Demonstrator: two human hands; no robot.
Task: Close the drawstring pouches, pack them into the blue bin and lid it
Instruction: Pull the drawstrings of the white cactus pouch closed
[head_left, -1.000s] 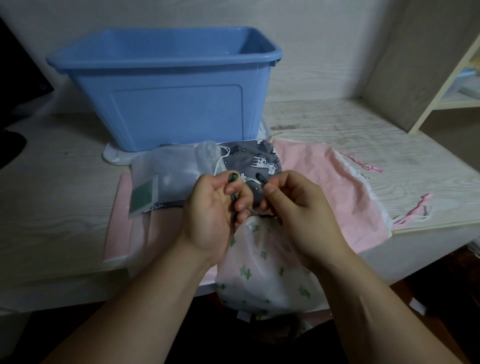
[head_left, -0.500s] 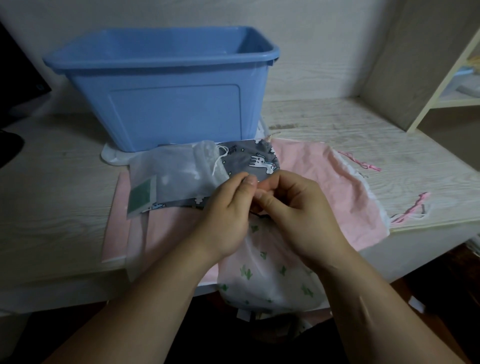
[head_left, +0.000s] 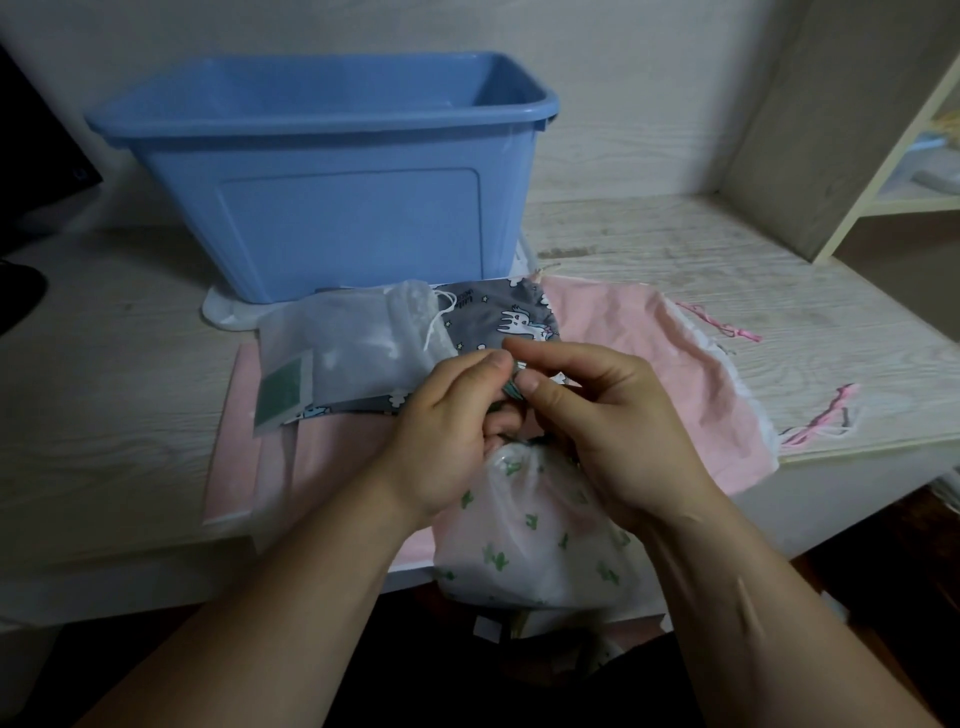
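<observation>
A white pouch with green cactus print (head_left: 540, 540) hangs over the table's front edge, its neck gathered tight. My left hand (head_left: 447, 431) and my right hand (head_left: 602, 421) meet just above that neck, both pinching its dark drawstring. Behind them lie a translucent white pouch (head_left: 343, 353), a grey unicorn pouch (head_left: 498, 317) and a large pink pouch (head_left: 675, 374). The open blue bin (head_left: 332, 208) stands at the back, and I cannot see its inside. A white lid (head_left: 223, 312) peeks out from under it.
Pink cord ends (head_left: 815, 426) trail off the pink pouch toward the table's right front edge. A pale wooden shelf unit (head_left: 883, 156) rises at the right. A dark object (head_left: 21, 296) sits at the far left. Bare tabletop (head_left: 104, 364) lies left of the pouches.
My hands were apart with a cord end in each; they have come together above the cactus pouch's neck and now work the cord with fingertips touching.
</observation>
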